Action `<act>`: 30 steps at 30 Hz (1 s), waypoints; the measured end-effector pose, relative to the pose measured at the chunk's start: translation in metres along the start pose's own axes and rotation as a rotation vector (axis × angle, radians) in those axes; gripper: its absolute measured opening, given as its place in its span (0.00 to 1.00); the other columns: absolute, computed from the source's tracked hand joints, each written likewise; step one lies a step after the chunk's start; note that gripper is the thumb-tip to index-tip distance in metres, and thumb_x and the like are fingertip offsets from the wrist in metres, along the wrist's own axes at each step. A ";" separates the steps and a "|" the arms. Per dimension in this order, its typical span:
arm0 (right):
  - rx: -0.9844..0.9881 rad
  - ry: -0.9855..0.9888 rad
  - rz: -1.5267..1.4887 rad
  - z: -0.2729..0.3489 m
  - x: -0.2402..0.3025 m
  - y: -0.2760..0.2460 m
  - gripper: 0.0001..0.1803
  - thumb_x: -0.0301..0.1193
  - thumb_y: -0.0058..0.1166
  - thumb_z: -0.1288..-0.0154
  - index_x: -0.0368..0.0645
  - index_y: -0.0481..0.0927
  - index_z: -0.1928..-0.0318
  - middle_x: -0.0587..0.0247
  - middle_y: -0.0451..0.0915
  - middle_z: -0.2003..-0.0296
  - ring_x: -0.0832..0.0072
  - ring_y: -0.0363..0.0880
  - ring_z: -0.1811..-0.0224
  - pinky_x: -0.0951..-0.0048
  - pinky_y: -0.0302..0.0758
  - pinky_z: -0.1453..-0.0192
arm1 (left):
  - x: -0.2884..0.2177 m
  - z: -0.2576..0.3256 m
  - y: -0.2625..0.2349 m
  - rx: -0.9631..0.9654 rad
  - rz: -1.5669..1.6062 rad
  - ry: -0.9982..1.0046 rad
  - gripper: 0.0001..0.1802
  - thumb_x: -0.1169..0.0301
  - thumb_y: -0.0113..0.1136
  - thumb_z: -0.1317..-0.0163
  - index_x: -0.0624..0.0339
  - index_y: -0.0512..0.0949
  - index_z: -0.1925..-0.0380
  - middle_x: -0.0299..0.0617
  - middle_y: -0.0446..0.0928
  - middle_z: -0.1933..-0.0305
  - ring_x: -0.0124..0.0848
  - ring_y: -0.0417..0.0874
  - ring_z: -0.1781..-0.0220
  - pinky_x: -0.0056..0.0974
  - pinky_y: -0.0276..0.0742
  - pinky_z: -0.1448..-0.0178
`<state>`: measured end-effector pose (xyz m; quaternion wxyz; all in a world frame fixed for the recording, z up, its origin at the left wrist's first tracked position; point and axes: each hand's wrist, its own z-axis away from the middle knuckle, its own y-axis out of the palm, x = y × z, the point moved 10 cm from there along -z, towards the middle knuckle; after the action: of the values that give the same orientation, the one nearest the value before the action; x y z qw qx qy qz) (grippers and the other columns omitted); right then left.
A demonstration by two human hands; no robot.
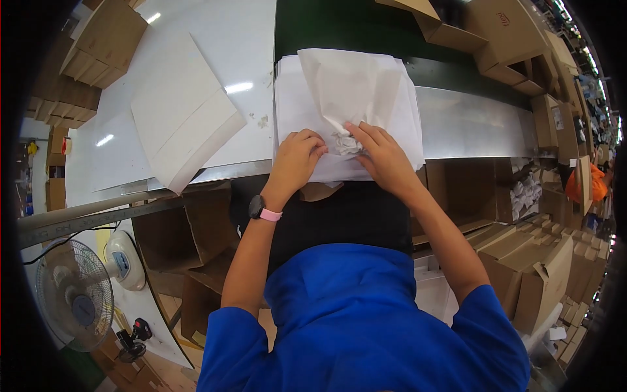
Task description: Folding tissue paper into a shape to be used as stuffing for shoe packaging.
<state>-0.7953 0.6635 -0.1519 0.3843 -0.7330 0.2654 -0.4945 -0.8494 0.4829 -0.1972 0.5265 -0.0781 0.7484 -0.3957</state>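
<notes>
A stack of white tissue paper sheets (356, 91) lies on the white table's near edge, its top sheet partly folded over. A crumpled wad of white paper (345, 144) sits at the sheet's near side, between my hands. My left hand (297, 155) has its fingers curled down on the paper just left of the wad. My right hand (382, 153) presses on the sheet with fingers bent over the wad. A watch with a pink strap (262, 210) is on my left wrist.
A flat white folded carton (183, 111) lies on the table (241, 39) to the left. Brown cardboard boxes (509, 39) stand at the far right and below the table edge. A metal strip (477, 127) runs to the right. A fan (75, 297) stands low left.
</notes>
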 end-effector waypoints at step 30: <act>0.102 0.060 0.158 -0.049 -0.040 -0.021 0.28 0.39 0.73 0.24 0.45 0.86 0.28 0.53 0.91 0.38 0.51 0.85 0.30 0.47 0.78 0.25 | -0.024 -0.108 0.023 0.196 -0.169 -0.024 0.19 0.58 0.80 0.31 0.67 0.93 0.60 0.60 0.89 0.64 0.61 0.91 0.56 0.57 0.85 0.47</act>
<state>-0.8549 0.6915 -0.1443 0.4508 -0.6741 0.3084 -0.4973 -0.9240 0.5663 -0.1812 0.5053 -0.0938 0.6906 -0.5088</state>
